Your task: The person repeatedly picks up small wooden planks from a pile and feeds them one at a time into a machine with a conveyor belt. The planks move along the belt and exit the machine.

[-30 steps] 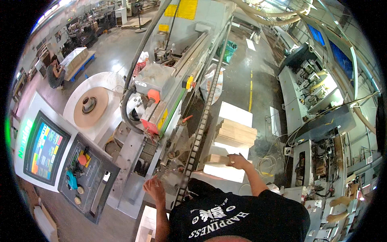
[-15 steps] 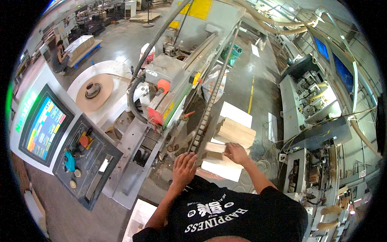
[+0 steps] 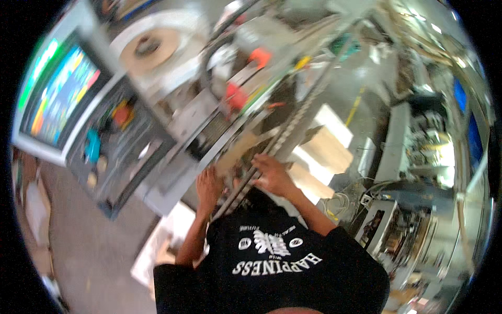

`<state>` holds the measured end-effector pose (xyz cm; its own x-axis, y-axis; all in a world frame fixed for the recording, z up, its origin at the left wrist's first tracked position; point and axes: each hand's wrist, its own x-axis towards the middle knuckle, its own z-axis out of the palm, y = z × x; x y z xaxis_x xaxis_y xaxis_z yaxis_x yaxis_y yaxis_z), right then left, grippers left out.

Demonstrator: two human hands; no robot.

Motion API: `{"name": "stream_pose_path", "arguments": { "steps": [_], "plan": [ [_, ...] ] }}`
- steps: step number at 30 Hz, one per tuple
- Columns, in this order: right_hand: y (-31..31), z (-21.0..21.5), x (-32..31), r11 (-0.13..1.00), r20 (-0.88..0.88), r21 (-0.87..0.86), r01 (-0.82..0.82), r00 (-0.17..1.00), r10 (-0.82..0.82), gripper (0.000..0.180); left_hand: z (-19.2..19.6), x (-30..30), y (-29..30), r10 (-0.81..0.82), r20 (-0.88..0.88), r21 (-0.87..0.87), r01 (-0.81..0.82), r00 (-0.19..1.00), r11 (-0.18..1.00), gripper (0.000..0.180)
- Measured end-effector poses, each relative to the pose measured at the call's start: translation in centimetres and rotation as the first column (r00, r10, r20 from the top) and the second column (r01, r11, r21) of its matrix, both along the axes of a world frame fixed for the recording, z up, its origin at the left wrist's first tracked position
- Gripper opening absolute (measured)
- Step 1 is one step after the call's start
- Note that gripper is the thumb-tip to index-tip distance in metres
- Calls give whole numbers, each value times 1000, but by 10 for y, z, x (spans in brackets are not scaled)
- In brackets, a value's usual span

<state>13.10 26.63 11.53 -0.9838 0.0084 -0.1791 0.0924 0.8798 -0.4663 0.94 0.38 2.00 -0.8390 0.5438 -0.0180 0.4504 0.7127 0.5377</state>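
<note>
The picture is smeared by motion. A thin light-brown wooden board (image 3: 236, 153) lies tilted at the machine's near side, left of the long chain rail (image 3: 296, 121). My left hand (image 3: 208, 187) is at the board's lower left end, its fingers bent against the edge. Over the chain rail, close to the board's right side, is my right hand (image 3: 272, 177); its fingers are bent, but blur hides whether they grip the board or rest on the rail. Right of that hand stands a stack of wooden boards (image 3: 328, 150) on a white sheet (image 3: 334, 125).
At the left stands a control panel with a lit screen (image 3: 63, 97), and below it a dark console (image 3: 117, 152) with a teal tool (image 3: 92, 145). Behind is a round reel (image 3: 149, 49). Another machine (image 3: 413, 141) lines the right side. A pale stack (image 3: 180, 222) sits by my left forearm.
My view has swung, so the machine sits higher. My right hand has left the wood pieces by the stack and moved left to the rail. A board now shows near my left hand, which left the rail.
</note>
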Motion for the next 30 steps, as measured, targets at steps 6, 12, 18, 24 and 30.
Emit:
{"name": "stream_pose_path", "arguments": {
  "steps": [6,12,18,24,30],
  "plan": [
    [-54,-33,-29,934,102,-349,71,994,-37,66,-6,-48,-77,235,-263,77,-223,936,972,52],
    [-82,-118,-98,812,4,-584,-9,1000,13,61,-14,-76,-66,318,-314,99,-303,895,948,56],
    [-108,-88,-165,324,267,-892,314,946,-181,65,-46,-96,-56,450,-420,137,-435,788,890,44],
    [-122,-113,-184,-168,333,-940,296,904,-268,70,-67,-83,-90,431,-402,94,-432,808,897,31],
    [-137,-108,-180,-144,320,-946,291,909,-267,74,-76,-69,-142,284,-253,4,-292,925,956,37]
  ]
}}
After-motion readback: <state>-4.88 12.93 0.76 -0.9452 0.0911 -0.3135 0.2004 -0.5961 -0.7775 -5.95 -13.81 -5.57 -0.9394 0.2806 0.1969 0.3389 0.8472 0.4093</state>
